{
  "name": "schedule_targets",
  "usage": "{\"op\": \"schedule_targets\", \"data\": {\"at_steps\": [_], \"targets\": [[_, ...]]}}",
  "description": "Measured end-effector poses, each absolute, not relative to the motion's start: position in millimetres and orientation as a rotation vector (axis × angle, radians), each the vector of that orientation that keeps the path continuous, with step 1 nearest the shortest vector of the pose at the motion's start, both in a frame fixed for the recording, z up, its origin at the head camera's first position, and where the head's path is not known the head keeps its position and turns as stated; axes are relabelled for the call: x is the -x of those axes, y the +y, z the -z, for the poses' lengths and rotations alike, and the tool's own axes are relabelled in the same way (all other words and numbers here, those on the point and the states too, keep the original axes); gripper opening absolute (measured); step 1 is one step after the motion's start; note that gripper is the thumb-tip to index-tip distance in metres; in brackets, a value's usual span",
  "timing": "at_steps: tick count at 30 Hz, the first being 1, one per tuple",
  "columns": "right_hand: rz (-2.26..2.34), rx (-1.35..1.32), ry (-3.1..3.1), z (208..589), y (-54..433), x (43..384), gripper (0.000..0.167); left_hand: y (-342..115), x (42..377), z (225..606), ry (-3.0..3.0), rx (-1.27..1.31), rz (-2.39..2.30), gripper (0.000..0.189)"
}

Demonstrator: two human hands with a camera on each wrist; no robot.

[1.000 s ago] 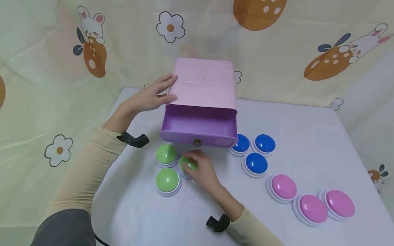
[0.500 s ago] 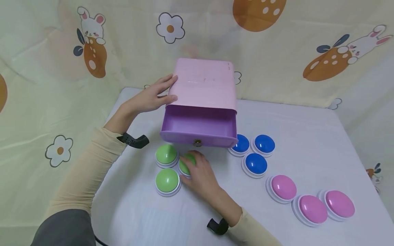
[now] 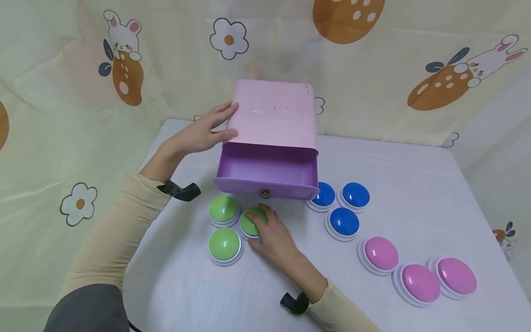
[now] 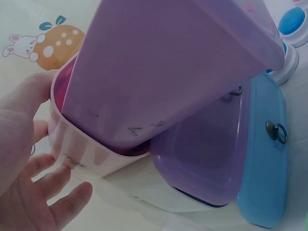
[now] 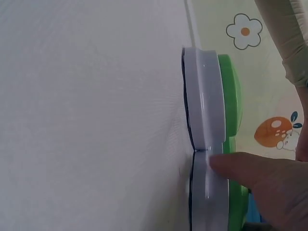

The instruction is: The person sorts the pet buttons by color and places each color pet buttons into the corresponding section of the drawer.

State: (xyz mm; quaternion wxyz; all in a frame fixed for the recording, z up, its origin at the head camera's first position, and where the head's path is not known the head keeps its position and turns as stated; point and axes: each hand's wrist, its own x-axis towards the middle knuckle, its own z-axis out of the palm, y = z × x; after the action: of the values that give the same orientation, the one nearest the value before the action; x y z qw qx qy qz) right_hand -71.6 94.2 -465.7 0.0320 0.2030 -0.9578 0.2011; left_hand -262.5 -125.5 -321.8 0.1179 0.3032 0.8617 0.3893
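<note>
Three green buttons sit just in front of the open purple drawer — right hand grasps the middle green button by its rim, left hand lies flat, fingers straight, against the pink box. Best to lift straight up w/ thumb under the white base, so the neighbours aren't nudged. White surface also carries blue and pink buttons — cartoon-print cloth behind.
</note>
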Motion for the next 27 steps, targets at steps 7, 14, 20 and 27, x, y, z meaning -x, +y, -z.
{"op": "schedule_targets", "data": {"at_steps": [7, 14, 20, 27], "targets": [[-0.647, -0.675, -2.968, 465.2, 97.9, 70.5, 0.061, -125.6, 261.1, 322.4, 2.542, -0.893, -1.127, 0.074], [-0.657, -0.682, -3.0, 465.1, 99.8, 71.9, 0.06, -125.2, 260.2, 322.6, 2.559, -0.885, -1.123, 0.074], [-0.659, -0.685, -3.004, 466.9, 101.1, 73.4, 0.06, -125.2, 260.8, 322.7, 2.543, -0.882, -1.143, 0.073], [-0.687, -0.692, -2.997, 467.7, 102.3, 73.3, 0.06, -124.5, 259.2, 321.4, 2.531, -0.897, -1.147, 0.073]]}}
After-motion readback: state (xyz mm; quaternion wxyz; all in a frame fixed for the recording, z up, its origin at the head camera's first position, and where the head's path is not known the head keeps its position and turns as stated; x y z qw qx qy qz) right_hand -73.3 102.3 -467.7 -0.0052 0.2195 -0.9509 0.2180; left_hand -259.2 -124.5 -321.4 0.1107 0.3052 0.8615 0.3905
